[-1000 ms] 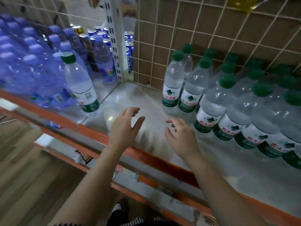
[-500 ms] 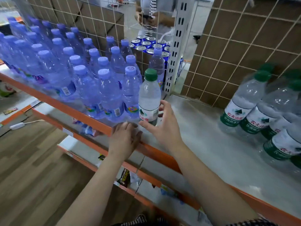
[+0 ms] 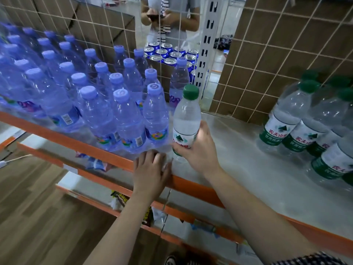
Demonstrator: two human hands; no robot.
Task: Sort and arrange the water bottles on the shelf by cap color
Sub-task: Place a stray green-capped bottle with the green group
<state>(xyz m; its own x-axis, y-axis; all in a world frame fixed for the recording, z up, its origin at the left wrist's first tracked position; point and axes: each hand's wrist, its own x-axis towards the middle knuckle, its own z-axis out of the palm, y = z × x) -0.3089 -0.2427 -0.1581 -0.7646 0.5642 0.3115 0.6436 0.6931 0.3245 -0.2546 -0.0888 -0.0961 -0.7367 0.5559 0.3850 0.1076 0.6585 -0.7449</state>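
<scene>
Head view: left hand rests on the shelf edge, fingers together. Right hand grips the green-capped bottle low, beside purple-capped bottles. Best lifted upright, clear of neighbours, toward the green group far right.

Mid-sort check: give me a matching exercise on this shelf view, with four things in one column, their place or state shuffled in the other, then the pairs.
Column one:
1. left hand
2. right hand
3. blue drink cans
4. group of green-capped bottles

Column two:
A. at the back, beyond the purple-capped bottles
B. grips the lone green-capped bottle
C. rests on the shelf at its orange front edge
D. stands at the right of the shelf

Pairs: 1-C, 2-B, 3-A, 4-D.
</scene>
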